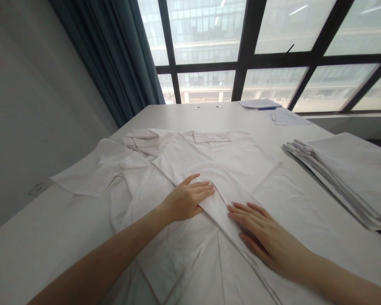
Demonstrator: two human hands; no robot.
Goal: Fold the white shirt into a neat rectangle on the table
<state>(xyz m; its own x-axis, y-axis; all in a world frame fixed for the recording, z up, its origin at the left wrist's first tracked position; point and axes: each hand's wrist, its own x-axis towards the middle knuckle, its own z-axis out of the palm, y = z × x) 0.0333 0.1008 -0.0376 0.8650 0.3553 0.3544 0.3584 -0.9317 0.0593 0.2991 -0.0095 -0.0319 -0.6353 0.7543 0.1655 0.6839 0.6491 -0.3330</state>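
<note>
A white button-front garment (241, 165) lies spread over the table, its collar band (212, 137) toward the far end. Loose folds and a sleeve (89, 167) trail off to the left. My left hand (189, 195) rests on the middle of the cloth, fingers stretched out and thumb apart. To its right, my right hand (260, 231) lies with extended fingers on a folded-over part of the garment, beside a long crease. A small button (224, 248) shows on the front between my forearms. Neither hand grips anything visible.
The white table (168, 116) reaches back to a dark-framed window (241, 65). A stack of folded white cloth (352, 173) sits at the right edge. Papers (290, 117) and a blue pen (267, 108) lie at the far right. A dark blue curtain (114, 55) hangs at the left.
</note>
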